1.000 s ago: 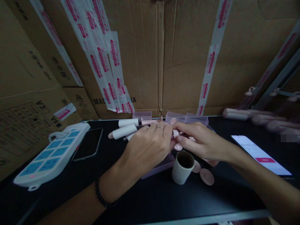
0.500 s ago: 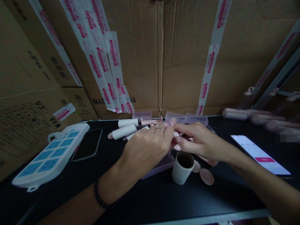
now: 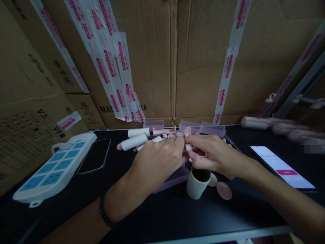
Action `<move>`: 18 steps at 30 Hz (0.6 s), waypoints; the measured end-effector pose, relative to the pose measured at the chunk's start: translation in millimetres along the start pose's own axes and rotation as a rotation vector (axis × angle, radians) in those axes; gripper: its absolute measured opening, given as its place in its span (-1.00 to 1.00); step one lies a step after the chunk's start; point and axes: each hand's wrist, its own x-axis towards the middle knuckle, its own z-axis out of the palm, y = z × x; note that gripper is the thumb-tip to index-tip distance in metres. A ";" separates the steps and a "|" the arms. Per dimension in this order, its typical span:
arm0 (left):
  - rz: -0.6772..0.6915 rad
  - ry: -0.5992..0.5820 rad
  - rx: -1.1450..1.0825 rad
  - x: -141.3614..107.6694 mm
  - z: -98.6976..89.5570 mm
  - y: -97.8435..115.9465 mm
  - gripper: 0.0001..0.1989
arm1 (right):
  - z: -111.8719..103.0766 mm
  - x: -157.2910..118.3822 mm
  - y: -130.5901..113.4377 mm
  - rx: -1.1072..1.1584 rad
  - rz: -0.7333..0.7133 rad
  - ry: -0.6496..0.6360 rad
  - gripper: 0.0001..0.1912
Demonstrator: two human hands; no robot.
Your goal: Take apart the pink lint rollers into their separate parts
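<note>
"How does the grip stand?"

"The right grip [image 3: 212, 151] is pinched closed, thumb and finger on a small pale pink piece [image 3: 188, 147]. The left grip [image 3: 159, 157] is curled against it from the other side; its fingertips are mostly hidden, so I can't tell how tightly they close."

"Where is that piece?"

"Between the two, above the desk [image 3: 162, 220], just behind an open white cup [image 3: 195, 187]."

"What's the desk like?"

"Black, with a pale strip [image 3: 213, 236] along its near edge. Two round pink lids [image 3: 224, 190] lie flat to the right of the cup, and a purple tray [image 3: 169, 184] sits partly under the left grip. White tubes [image 3: 134, 141] lie behind that grip, near more purple trays [image 3: 213, 128] at the back."

"And farther out?"

"On the left, a dark phone [image 3: 95, 157] beside a white power strip [image 3: 56, 166] with blue sockets. On the right, a phone with a lit screen [image 3: 283, 167], and pink tubes [image 3: 255, 123] behind it."

"The room?"

"Dim. Brown cardboard [image 3: 152, 67] rises behind the desk and at the left, with red-printed tape [image 3: 230, 64] stuck on it."
</note>
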 end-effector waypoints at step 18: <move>0.017 0.189 0.036 -2.4 7.4 0.9 -0.92 | -7.4 1.1 2.1 -0.069 0.004 -0.094 -0.91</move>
